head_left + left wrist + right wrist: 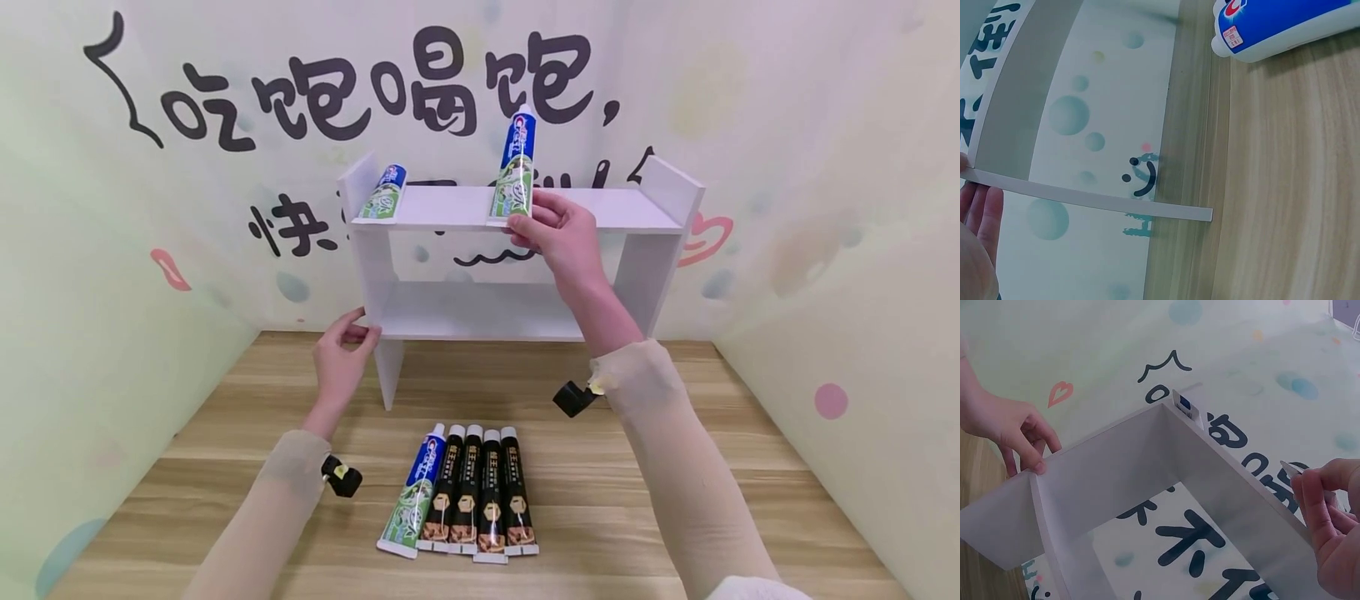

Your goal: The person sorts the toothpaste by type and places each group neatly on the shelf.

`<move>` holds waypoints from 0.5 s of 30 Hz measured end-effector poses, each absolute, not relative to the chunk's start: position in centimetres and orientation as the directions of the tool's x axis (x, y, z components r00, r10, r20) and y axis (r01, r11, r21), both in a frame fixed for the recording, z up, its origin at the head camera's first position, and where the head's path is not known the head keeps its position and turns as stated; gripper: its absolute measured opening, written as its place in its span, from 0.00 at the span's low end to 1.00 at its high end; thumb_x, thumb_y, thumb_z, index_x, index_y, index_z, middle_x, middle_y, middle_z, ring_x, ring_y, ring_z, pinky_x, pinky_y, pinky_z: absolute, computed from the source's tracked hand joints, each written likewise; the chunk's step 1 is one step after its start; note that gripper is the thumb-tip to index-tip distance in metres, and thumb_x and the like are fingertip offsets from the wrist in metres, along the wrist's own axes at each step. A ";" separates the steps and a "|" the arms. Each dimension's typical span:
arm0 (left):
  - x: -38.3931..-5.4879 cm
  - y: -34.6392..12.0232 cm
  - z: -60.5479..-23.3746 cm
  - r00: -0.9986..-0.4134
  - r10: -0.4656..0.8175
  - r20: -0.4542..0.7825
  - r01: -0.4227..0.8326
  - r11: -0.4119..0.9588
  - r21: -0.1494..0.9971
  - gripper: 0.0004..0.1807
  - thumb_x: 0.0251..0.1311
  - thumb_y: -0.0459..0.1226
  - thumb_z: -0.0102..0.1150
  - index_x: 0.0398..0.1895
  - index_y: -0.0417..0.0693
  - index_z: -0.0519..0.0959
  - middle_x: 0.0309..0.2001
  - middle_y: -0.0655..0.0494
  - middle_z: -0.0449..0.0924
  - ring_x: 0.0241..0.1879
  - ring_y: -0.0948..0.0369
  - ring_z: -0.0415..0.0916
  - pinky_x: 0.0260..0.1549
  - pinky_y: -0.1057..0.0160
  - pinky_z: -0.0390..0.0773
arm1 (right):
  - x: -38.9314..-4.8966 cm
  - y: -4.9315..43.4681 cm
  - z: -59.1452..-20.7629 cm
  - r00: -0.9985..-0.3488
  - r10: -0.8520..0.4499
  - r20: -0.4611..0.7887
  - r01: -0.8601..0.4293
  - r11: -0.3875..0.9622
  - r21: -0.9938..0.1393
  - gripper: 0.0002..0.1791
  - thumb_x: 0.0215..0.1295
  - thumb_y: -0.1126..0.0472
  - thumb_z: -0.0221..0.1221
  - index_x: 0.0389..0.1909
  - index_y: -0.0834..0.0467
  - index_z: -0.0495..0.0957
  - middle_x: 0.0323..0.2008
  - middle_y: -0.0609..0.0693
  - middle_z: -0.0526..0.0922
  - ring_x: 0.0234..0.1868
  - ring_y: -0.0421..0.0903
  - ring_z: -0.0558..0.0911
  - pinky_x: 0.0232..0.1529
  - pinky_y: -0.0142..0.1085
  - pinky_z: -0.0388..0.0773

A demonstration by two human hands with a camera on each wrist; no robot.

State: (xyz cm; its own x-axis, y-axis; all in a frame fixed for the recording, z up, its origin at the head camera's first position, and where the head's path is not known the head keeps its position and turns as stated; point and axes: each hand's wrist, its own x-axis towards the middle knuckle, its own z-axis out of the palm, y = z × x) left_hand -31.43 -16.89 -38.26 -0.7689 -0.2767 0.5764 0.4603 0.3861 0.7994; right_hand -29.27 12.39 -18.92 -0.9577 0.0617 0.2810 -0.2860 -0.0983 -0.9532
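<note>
My right hand (562, 237) pinches the lower end of a blue and green Crest toothpaste tube (517, 167). This tube is upright, cap up, its crimped end at the front edge of the white shelf's top board (442, 208). In the right wrist view only a thin edge of it shows past the fingers (1313, 503). Another Crest tube (386, 193) lies tilted at the top board's left end. With thumb and fingers, my left hand (341, 354) holds the edge of the shelf's left side panel (1091, 195), near the lower board (480, 312).
On the wooden table (637, 467), in front of the shelf, a third Crest tube (414, 496) lies beside several black toothpaste tubes (491, 492) in a row, caps toward the shelf. A wall with large black lettering (442, 79) stands behind.
</note>
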 end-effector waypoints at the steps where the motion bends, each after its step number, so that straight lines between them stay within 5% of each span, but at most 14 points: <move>1: -31.4 -16.9 -38.3 -0.769 -0.278 0.576 0.461 0.385 0.800 0.18 0.58 0.32 0.67 0.52 0.35 0.81 0.35 0.35 0.85 0.26 0.81 0.72 0.32 0.85 0.73 | -29.2 12.4 -19.0 -0.958 0.062 0.280 -0.285 -0.097 -0.954 0.27 0.62 0.65 0.66 0.63 0.58 0.74 0.57 0.57 0.83 0.39 0.42 0.88 0.40 0.27 0.85; 15: -31.5 -16.9 -38.4 -0.767 -0.278 0.578 0.454 0.401 0.796 0.19 0.58 0.32 0.67 0.53 0.35 0.81 0.36 0.35 0.85 0.27 0.81 0.71 0.33 0.85 0.73 | -29.7 12.6 -19.8 -0.950 0.075 0.302 -0.307 -0.060 -0.950 0.28 0.62 0.65 0.66 0.63 0.59 0.74 0.56 0.58 0.83 0.37 0.42 0.88 0.40 0.28 0.85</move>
